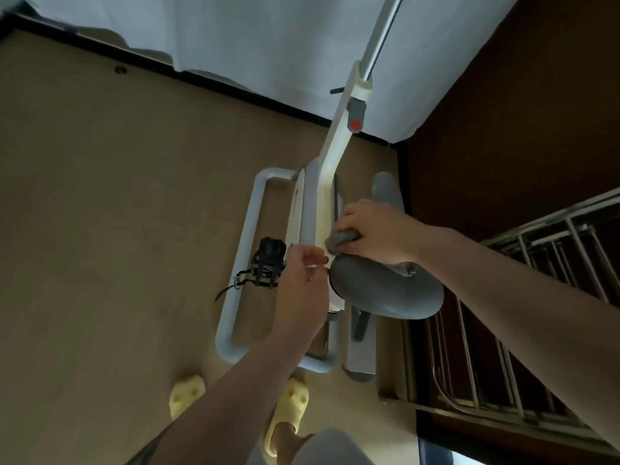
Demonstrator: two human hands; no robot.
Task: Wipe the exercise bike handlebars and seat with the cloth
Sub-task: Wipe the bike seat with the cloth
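The white exercise bike point(310, 203) stands below me, its post rising toward the top of the view. Its grey padded seat point(379, 290) is at centre right. My right hand point(375, 229) grips a bunched grey cloth point(339, 238) and presses it on the front of the seat, where the seat meets the frame. A corner of the cloth shows under my wrist. My left hand point(302, 276) holds the white frame beside the seat nose, fingers curled on its edge. The handlebars are out of view.
A black pedal with straps point(266, 260) hangs left of the frame, above the pale blue-grey base loop point(235, 297). A metal rack point(523, 313) stands close on the right. A white curtain point(268, 38) hangs behind. My feet in yellow slippers point(288, 414) stand on the tan floor.
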